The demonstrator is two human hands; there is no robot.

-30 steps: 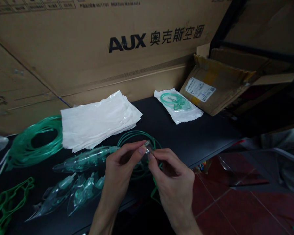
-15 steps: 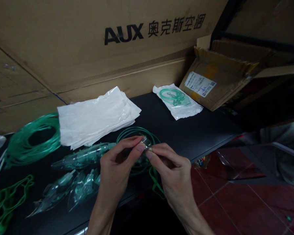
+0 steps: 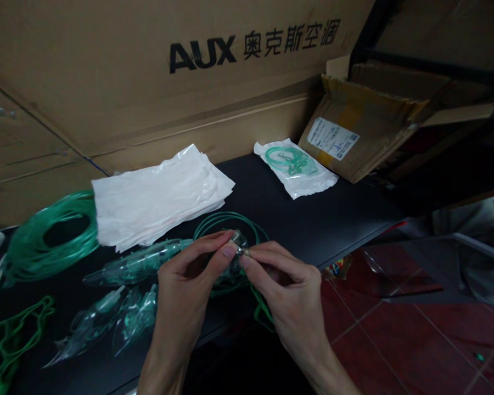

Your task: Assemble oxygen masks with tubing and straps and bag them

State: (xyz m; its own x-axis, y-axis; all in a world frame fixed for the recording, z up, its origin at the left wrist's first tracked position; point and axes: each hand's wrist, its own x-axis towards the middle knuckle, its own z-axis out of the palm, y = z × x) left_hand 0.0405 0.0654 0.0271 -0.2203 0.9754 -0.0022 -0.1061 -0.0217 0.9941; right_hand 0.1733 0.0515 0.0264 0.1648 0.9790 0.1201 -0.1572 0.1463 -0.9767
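My left hand [image 3: 193, 274] and my right hand [image 3: 288, 291] meet over the near edge of the black table. Between their fingertips is the top of a clear plastic mask [image 3: 239, 239], with a small shiny metal bit at the pinch. Both hands are closed on it, thumbs against forefingers. The rest of the mask is mostly hidden by my fingers. Coiled green tubing [image 3: 224, 215] lies behind and under it, and a green elastic strap [image 3: 262, 312] hangs below my right fingers. Several clear and green masks [image 3: 144, 262] lie left of my left hand.
A stack of white pouches [image 3: 160, 197] lies behind my hands, with a filled pouch [image 3: 295, 167] farther right. Green tubing coils [image 3: 51, 236] and green straps [image 3: 12, 340] are at the left. A large cardboard box [image 3: 148, 93] stands behind; an opened carton [image 3: 354, 126] leans at the right.
The view has shifted slightly. Both hands keep their pinch on the mask, and it appears slightly farther left in the picture. Nothing has been let go.
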